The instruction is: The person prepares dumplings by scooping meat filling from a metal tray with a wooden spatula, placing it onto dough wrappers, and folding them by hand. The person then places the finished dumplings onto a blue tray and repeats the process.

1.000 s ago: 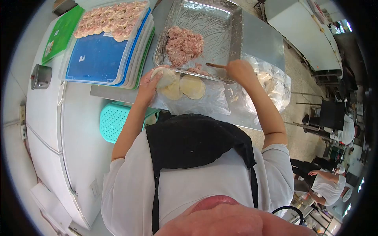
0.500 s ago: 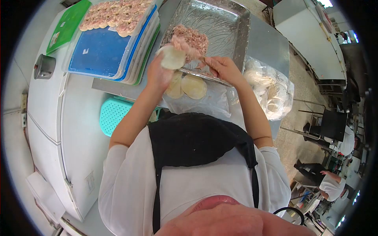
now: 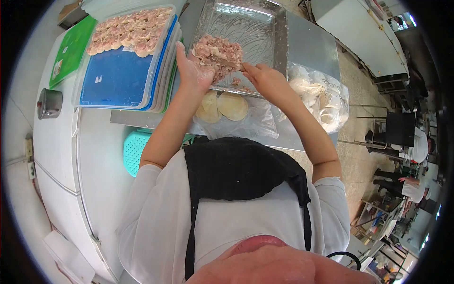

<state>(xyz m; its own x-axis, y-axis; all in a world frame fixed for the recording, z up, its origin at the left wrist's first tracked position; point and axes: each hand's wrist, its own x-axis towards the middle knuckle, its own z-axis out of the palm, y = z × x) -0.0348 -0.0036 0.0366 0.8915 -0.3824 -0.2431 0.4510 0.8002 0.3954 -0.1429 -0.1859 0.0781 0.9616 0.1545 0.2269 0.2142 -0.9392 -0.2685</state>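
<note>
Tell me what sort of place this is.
Probably a commercial food-preparation kitchen: minced meat lies in a metal tray, rows of meat-topped pieces sit in a plastic container, and people in white tops are farther off.

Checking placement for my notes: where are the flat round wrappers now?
In the head view, the wrappers lie just above centre on clear plastic, between the metal tray and black apron.
</note>
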